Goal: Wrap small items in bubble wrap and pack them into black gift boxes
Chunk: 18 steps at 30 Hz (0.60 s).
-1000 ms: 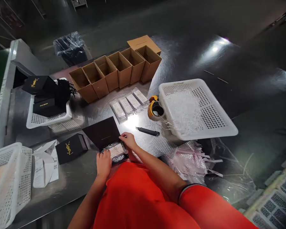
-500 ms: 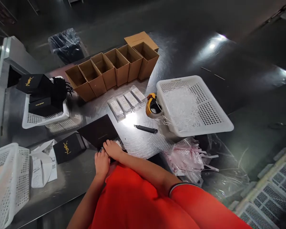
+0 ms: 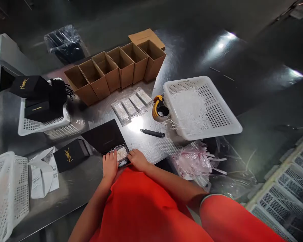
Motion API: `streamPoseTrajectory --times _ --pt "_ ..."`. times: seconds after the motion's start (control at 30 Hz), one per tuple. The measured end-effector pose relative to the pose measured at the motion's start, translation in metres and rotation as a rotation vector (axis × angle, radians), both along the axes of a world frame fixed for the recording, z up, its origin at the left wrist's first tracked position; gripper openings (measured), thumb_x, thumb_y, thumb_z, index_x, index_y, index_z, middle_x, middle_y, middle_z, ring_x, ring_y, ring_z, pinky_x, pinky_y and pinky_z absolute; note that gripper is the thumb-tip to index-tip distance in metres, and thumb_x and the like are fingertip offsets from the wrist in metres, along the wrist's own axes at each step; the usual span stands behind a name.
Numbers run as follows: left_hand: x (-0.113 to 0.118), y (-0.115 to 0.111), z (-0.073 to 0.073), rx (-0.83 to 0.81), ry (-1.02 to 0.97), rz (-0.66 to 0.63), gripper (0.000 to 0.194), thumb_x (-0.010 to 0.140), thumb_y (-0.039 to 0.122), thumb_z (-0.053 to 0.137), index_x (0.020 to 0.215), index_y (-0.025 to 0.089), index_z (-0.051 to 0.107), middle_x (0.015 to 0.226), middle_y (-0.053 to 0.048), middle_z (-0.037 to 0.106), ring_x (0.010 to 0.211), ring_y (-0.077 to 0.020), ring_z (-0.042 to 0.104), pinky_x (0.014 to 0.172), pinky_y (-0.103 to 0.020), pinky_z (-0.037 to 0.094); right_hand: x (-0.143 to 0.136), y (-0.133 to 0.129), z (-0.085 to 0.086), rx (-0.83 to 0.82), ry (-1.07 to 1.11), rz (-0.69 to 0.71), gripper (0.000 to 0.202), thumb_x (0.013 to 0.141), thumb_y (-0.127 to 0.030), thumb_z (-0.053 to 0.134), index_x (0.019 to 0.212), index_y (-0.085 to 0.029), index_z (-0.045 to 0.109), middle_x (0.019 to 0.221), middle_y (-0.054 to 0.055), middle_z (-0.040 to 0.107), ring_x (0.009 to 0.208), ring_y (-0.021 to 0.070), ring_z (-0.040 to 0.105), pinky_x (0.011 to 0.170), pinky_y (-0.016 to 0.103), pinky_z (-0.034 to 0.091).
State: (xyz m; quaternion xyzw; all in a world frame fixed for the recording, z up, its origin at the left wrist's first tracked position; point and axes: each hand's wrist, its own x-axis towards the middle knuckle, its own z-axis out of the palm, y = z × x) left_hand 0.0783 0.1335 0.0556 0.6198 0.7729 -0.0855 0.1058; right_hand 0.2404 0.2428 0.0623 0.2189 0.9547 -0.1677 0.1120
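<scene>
A black box with its lid raised lies at the table's near edge, holding a bubble-wrapped packet among white shredded filler. On the box's left part rests my left hand, its fingers bent over the contents and holding nothing that I can see. At the right rim is my right hand, its fingers bent against the box edge. Just left stands a black box with a gold logo. Beyond the open box are several wrapped packets in a row and a black cutter.
Several open brown cartons line the far side. A tape dispenser sits beside a white basket of shredded filler. Pink bubble wrap lies at right. White baskets and papers are at left.
My right hand has moved right, off the middle of the box to its right edge, uncovering the packet. My left hand now reaches over the box's left part. The view has shifted slightly.
</scene>
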Motion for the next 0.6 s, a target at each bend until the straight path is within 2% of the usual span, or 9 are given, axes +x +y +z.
streamPoseTrajectory --times 0.1,0.2,0.3,0.4,0.5,0.6 --pt "0.001 0.004 -0.001 -0.012 0.003 0.006 0.059 0.088 0.023 0.060 0.145 0.011 0.048 0.133 -0.017 0.062 0.117 -0.0321 0.054 0.101 -0.047 0.041 -0.014 -0.014 0.003 0.065 0.018 0.052 0.024 0.096 -0.015 0.050 0.097 -0.011 0.074 0.104 0.015 0.067 0.104 0.0273 0.056 0.086 0.039 0.045" --pt "0.001 0.001 -0.002 -0.014 0.004 0.013 0.060 0.088 0.024 0.060 0.144 0.009 0.048 0.134 -0.019 0.060 0.117 -0.0327 0.053 0.100 -0.047 0.042 -0.034 -0.022 0.004 0.027 -0.042 0.103 0.022 0.092 -0.016 0.055 0.095 -0.015 0.076 0.106 0.014 0.070 0.106 0.0282 0.057 0.089 0.040 0.045" --pt "0.002 -0.002 -0.002 -0.011 -0.003 0.017 0.059 0.088 0.024 0.060 0.145 0.012 0.049 0.139 -0.018 0.058 0.120 -0.0327 0.052 0.099 -0.047 0.043 -0.044 -0.025 0.001 0.022 -0.144 0.031 0.021 0.089 -0.015 0.058 0.097 -0.013 0.078 0.102 0.017 0.073 0.100 0.0311 0.062 0.089 0.045 0.046" --pt "0.001 -0.002 -0.001 -0.018 -0.021 0.035 0.058 0.087 0.021 0.061 0.144 0.016 0.050 0.140 -0.016 0.058 0.122 -0.0319 0.052 0.099 -0.046 0.044 -0.036 -0.025 -0.003 0.010 -0.173 -0.006 0.022 0.090 -0.020 0.058 0.096 -0.012 0.078 0.097 0.019 0.073 0.095 0.0310 0.065 0.087 0.045 0.046" --pt "-0.003 0.001 0.000 -0.028 -0.050 0.038 0.058 0.086 0.017 0.062 0.143 0.018 0.051 0.138 -0.015 0.059 0.121 -0.0305 0.054 0.096 -0.043 0.046 -0.022 -0.024 -0.005 -0.017 -0.132 0.007 0.030 0.096 -0.031 0.053 0.097 -0.014 0.078 0.106 0.017 0.072 0.102 0.0297 0.063 0.088 0.042 0.047" --pt "-0.010 -0.002 -0.001 -0.006 -0.113 -0.004 0.057 0.083 0.015 0.064 0.140 0.019 0.053 0.135 -0.014 0.061 0.118 -0.0302 0.056 0.092 -0.042 0.048 -0.015 -0.020 -0.004 -0.049 -0.103 -0.030 0.035 0.098 -0.035 0.050 0.098 -0.013 0.078 0.112 0.018 0.068 0.109 0.0313 0.059 0.089 0.042 0.046"
